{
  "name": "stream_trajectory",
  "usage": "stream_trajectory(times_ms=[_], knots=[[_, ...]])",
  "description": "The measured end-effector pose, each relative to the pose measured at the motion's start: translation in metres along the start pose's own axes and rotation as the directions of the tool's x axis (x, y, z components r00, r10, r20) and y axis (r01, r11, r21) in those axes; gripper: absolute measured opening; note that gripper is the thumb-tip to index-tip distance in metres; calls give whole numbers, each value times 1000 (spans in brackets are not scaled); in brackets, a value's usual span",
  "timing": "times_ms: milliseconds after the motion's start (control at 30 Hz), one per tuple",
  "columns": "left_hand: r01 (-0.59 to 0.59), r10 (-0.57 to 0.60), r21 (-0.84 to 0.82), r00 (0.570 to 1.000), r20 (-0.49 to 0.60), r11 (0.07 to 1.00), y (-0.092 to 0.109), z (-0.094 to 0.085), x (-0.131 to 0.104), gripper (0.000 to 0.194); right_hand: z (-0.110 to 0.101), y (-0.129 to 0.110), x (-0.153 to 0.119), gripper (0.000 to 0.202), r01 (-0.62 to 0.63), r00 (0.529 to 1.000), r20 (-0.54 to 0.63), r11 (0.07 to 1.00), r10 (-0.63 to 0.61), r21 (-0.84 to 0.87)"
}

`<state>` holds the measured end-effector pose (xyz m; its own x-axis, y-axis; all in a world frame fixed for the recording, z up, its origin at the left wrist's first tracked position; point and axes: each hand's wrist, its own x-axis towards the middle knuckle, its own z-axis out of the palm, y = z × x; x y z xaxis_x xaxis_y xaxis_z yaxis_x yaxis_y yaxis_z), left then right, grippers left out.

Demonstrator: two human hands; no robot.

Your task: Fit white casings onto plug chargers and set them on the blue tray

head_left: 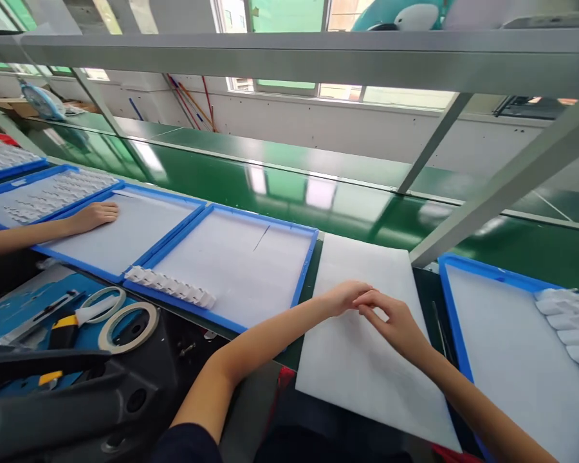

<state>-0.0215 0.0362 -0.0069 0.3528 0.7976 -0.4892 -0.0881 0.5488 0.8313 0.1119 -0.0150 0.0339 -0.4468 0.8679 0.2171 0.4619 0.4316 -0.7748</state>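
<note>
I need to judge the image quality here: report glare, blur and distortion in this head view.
Head view: window glare streaks the green conveyor belt; the left hand and right hand, fingertips meeting over the white foam sheet, look slightly soft; wide-angle bending curves the blue tray edges and overhead rail; lighting is even, shadows faint.

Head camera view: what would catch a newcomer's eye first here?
The person's left hand and right hand meet fingertip to fingertip over a white foam sheet at centre. Blue trays line the bench, one holding a row of small white parts. A glossy green conveyor runs behind.
</note>
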Motion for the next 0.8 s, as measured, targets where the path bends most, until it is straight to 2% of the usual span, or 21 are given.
stream_trajectory(times_ms=[100, 167, 267, 367, 567, 800], knots=[[12, -11, -2, 984, 175, 1000, 4, -1, 4, 21, -28, 37, -13, 20, -200, 965, -185, 979, 188, -47], [7, -7, 0, 976, 216, 1000, 6, -2, 7, 19, -39, 50, -14, 21, -245, 953, -217, 960, 212, -138], [-8, 6, 7, 975, 223, 1000, 9, -5, 10, 24, -46, 55, -12, 20, -215, 968, -186, 941, 169, -262], [-16, 11, 18, 974, 224, 1000, 13, -7, 10, 28, -40, 54, -11, 20, -177, 980, -145, 922, 134, -345], [-12, 4, 32, 971, 241, 999, 19, -9, 13, 26, -22, 54, -13, 15, -60, 992, 64, 845, 111, -531], [20, -21, 9, 979, 203, 1000, 25, -10, 12, 25, -18, 54, -13, 11, -30, 987, 100, 751, 127, -659]])
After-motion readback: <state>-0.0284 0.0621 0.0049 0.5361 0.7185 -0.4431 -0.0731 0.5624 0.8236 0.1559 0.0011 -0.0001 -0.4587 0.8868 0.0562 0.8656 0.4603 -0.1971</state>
